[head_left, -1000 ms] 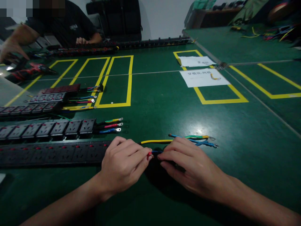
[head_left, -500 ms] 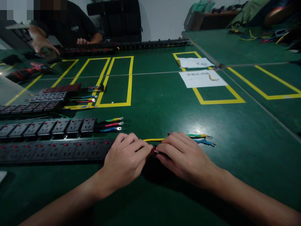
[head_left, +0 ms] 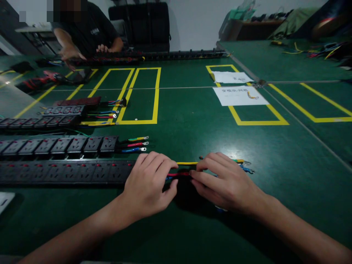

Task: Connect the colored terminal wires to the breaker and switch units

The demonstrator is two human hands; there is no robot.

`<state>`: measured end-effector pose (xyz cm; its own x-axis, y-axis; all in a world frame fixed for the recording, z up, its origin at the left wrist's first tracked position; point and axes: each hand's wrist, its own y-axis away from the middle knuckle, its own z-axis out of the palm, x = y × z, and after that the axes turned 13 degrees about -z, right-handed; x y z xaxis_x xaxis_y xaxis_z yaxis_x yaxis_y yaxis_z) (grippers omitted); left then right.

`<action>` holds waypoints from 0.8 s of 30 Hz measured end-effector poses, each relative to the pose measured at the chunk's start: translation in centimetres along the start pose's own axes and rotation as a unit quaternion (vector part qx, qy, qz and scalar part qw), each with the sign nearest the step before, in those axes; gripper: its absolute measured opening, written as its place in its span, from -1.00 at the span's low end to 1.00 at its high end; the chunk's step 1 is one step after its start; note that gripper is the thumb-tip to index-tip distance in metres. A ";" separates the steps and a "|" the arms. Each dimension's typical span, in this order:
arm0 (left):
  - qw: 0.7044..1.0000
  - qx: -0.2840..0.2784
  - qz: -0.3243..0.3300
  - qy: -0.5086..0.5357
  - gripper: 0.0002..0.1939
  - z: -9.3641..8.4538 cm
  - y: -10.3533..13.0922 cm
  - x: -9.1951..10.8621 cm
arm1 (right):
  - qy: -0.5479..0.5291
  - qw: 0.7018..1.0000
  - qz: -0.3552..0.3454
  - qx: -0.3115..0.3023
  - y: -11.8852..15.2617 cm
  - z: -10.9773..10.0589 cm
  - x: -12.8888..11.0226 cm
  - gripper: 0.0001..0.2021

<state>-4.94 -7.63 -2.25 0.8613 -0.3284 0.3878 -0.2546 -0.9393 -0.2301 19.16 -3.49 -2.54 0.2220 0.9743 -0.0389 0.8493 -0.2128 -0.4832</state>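
A long black socket strip [head_left: 104,173] lies at the left, its right end beneath my left hand [head_left: 151,181]. My left hand's thumb and forefinger are apart, with the wires passing behind the gap between them. My right hand [head_left: 224,179] pinches the red wire [head_left: 180,174] between thumb and fingers. A yellow wire [head_left: 187,163] runs behind it from one hand to the other. Past my right hand, green-yellow and blue wire ends [head_left: 249,169] with metal lugs stick out over the green table.
Behind lies another socket strip [head_left: 93,145] with lugged wires, then smaller strips [head_left: 64,110]. Paper sheets [head_left: 239,97] lie on yellow-taped outlines. Across the table a person [head_left: 96,31] reaches toward a dark object near a red-black tool [head_left: 44,79].
My left thumb and forefinger have parted from the red wire, and my hands are slightly farther apart. The other person's hand has let go of the dark object. The view has shifted slightly.
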 end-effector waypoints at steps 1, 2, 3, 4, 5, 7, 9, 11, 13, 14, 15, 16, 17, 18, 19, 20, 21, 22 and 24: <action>1.000 -0.003 0.001 -0.006 -0.80 0.0 0.0 0.0 | -0.005 1.000 0.001 -0.002 0.0 -0.1 0.0 -0.85; 1.000 -0.005 0.003 -0.012 -0.80 0.1 0.0 -0.1 | -0.010 1.000 0.005 -0.001 0.1 -0.1 0.0 -0.84; 1.000 -0.007 0.003 -0.017 -0.80 0.1 0.0 -0.1 | -0.017 1.000 0.009 0.000 0.1 -0.1 0.0 -0.84; 1.000 -0.008 0.004 -0.020 -0.80 0.1 -0.1 -0.1 | -0.027 1.000 0.016 0.002 0.1 -0.1 0.0 -0.83; 1.000 -0.009 0.005 -0.024 -0.80 0.2 -0.1 -0.1 | -0.040 0.999 0.023 0.003 0.2 -0.1 0.0 -0.83; 0.999 -0.012 0.005 -0.032 -0.79 0.2 -0.1 -0.1 | -0.071 0.997 0.039 0.000 0.4 0.0 0.0 -0.82; 0.999 -0.017 0.007 -0.043 -0.77 0.2 -0.1 -0.1 | -0.091 0.995 0.050 -0.008 0.6 0.2 -0.1 -0.81; 0.998 -0.022 0.011 -0.052 -0.76 0.3 -0.1 0.0 | -0.090 0.994 0.052 -0.019 0.9 0.3 -0.1 -0.80; 0.998 -0.023 0.014 -0.059 -0.76 0.3 -0.1 0.0 | -0.083 0.995 0.051 -0.030 1.0 0.4 -0.2 -0.79; 0.998 -0.022 0.015 -0.061 -0.75 0.3 -0.1 0.0 | -0.084 0.995 0.051 -0.037 1.1 0.4 -0.2 -0.79; 0.998 -0.022 0.016 -0.063 -0.75 0.3 -0.1 0.0 | -0.087 0.994 0.051 -0.042 1.1 0.3 -0.2 -0.78; 0.998 -0.022 0.017 -0.065 -0.75 0.3 -0.2 0.0 | -0.091 0.993 0.052 -0.047 1.1 0.3 -0.3 -0.78; 0.997 -0.022 0.018 -0.067 -0.75 0.3 -0.2 -0.1 | -0.095 0.993 0.053 -0.052 1.1 0.2 -0.3 -0.78; 0.997 -0.023 0.019 -0.070 -0.75 0.3 -0.2 -0.1 | -0.096 0.992 0.054 -0.056 1.2 0.1 -0.3 -0.78; 0.997 -0.023 0.020 -0.072 -0.76 0.3 -0.3 -0.1 | -0.094 0.992 0.055 -0.060 1.2 0.0 -0.3 -0.79; 0.997 -0.023 0.020 -0.074 -0.76 0.3 -0.3 -0.1 | -0.092 0.992 0.056 -0.064 1.2 0.0 -0.3 -0.80; 0.997 -0.023 0.020 -0.076 -0.76 0.3 -0.3 -0.1 | -0.091 0.992 0.056 -0.068 1.2 -0.1 -0.3 -0.81; 0.996 -0.023 0.020 -0.079 -0.77 0.3 -0.3 -0.1 | -0.091 0.992 0.056 -0.071 1.3 -0.1 -0.3 -0.81; 0.996 -0.021 0.020 -0.086 -0.78 0.4 -0.4 0.0 | -0.094 0.992 0.055 -0.072 1.3 -0.1 -0.3 -0.82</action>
<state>-4.66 -7.26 -2.53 0.9117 -0.3478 0.2188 -0.3058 -0.9299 -0.2042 20.24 -4.06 -3.08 0.2348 0.9387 -0.2525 0.8875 -0.3130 -0.3382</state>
